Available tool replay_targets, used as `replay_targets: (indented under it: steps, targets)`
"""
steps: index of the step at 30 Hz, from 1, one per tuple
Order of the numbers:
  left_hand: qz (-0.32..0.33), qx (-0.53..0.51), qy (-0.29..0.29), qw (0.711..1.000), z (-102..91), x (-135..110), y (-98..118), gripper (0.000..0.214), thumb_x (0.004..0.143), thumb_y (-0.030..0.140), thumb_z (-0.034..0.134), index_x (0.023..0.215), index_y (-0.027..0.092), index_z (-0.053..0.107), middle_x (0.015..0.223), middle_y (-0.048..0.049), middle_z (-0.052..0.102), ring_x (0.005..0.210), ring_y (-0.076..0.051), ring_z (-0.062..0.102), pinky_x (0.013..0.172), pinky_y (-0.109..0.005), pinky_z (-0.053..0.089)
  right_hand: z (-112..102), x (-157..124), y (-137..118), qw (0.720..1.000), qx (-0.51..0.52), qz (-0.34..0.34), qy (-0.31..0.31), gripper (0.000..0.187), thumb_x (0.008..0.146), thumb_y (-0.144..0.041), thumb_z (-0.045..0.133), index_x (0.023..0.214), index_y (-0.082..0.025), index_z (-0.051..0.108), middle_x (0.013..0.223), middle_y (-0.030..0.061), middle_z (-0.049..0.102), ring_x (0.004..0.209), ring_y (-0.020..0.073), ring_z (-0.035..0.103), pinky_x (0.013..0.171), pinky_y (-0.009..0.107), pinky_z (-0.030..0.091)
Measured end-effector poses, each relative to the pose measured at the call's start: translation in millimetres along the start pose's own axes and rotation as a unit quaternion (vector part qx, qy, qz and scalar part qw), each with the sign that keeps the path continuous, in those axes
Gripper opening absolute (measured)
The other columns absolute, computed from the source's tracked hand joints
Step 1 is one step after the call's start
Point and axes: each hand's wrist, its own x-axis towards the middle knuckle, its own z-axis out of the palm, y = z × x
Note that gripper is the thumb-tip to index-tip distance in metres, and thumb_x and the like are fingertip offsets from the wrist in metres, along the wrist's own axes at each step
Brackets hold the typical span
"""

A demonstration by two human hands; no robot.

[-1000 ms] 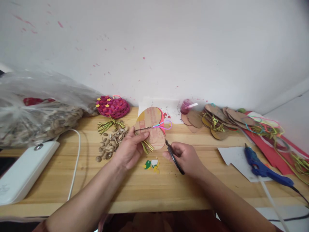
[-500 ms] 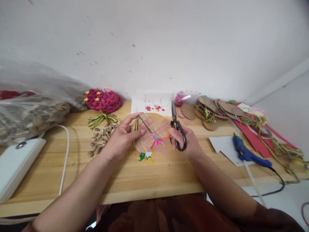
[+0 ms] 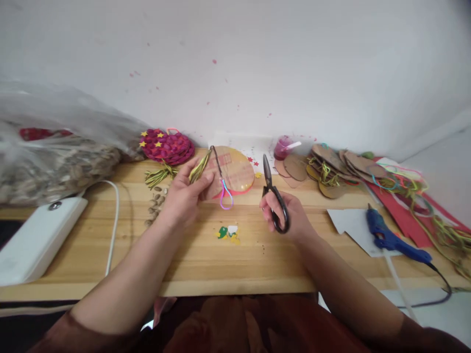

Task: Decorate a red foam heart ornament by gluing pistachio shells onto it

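Note:
My left hand point(image 3: 184, 193) pinches a round cardboard disc point(image 3: 235, 172) at its left edge, above the wooden table point(image 3: 235, 264). The disc has a red backing rim, a green-yellow tassel point(image 3: 200, 167) at the top left and a pink-blue loop point(image 3: 225, 195) hanging from a thin stick across it. My right hand point(image 3: 285, 215) is closed on black scissors point(image 3: 273, 193), whose blades point up and away, just right of the disc and apart from it. Small green, white and yellow scraps point(image 3: 228, 233) lie on the table between my hands.
A plastic bag of shells point(image 3: 55, 157) and a white box with a cable point(image 3: 37, 238) sit at left. A purple-red shell disc with yellow stars point(image 3: 167, 145), loose shells point(image 3: 156, 203), a glitter cup point(image 3: 283, 147), cardboard cut-outs with strings point(image 3: 342, 169), red paper and a blue glue gun point(image 3: 393, 240) lie about.
The disc has been turned and lifted further from me, its loop now hanging down. My right hand with the scissors stays beside it. The camera view has shifted a little.

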Motion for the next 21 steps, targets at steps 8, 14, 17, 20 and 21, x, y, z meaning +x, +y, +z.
replay_targets:
  steps: [8,14,17,20,21]
  targets:
    - [0.071,-0.012,0.069,0.995,-17.5,20.6,20.1,0.055,0.066,0.02,0.084,0.119,0.024,0.071,0.12,-0.0039,0.076,0.112,-0.023,0.071,0.093,-0.032,0.059,-5.6,-4.9,-6.9,0.964,-0.195,0.022,-0.178,0.037,0.077,-0.048,0.078,0.069,-0.021,0.053,0.055,-0.0066,0.046,0.045,0.0099,0.046,0.045,0.024,0.036]
    - [0.05,0.041,0.03,0.997,-18.4,16.2,19.8,0.057,0.068,0.022,0.083,0.124,0.022,0.07,0.122,-0.0059,0.075,0.107,-0.023,0.071,0.093,-0.033,0.058,-1.3,-8.8,-11.6,0.953,-0.233,0.025,-0.189,0.043,0.078,-0.053,0.076,0.066,-0.023,0.048,0.054,-0.0061,0.044,0.049,0.0109,0.042,0.045,0.025,0.031]
    - [0.027,0.06,0.004,0.998,-16.3,13.1,19.3,0.058,0.067,0.024,0.085,0.124,0.022,0.07,0.121,-0.0057,0.076,0.107,-0.025,0.071,0.092,-0.035,0.058,-0.6,-8.3,-9.8,0.952,-0.246,0.016,-0.183,0.045,0.076,-0.051,0.079,0.063,-0.023,0.047,0.055,-0.0067,0.041,0.051,0.0101,0.038,0.046,0.025,0.028]
    - [0.029,0.078,-0.013,0.996,-15.4,11.7,17.8,0.058,0.068,0.026,0.085,0.124,0.023,0.071,0.12,-0.005,0.076,0.107,-0.026,0.07,0.093,-0.038,0.058,-0.4,-8.4,-8.2,0.95,-0.258,0.018,-0.176,0.047,0.076,-0.05,0.079,0.062,-0.023,0.044,0.055,-0.0073,0.038,0.051,0.0096,0.037,0.048,0.025,0.027]
    - [0.036,0.082,-0.017,0.996,-15.7,11.8,16.9,0.058,0.068,0.026,0.085,0.124,0.024,0.071,0.119,-0.0047,0.076,0.107,-0.026,0.07,0.093,-0.038,0.058,-0.6,-8.6,-7.7,0.949,-0.261,0.024,-0.176,0.047,0.077,-0.05,0.079,0.062,-0.023,0.043,0.055,-0.0074,0.037,0.051,0.0096,0.037,0.048,0.025,0.026]
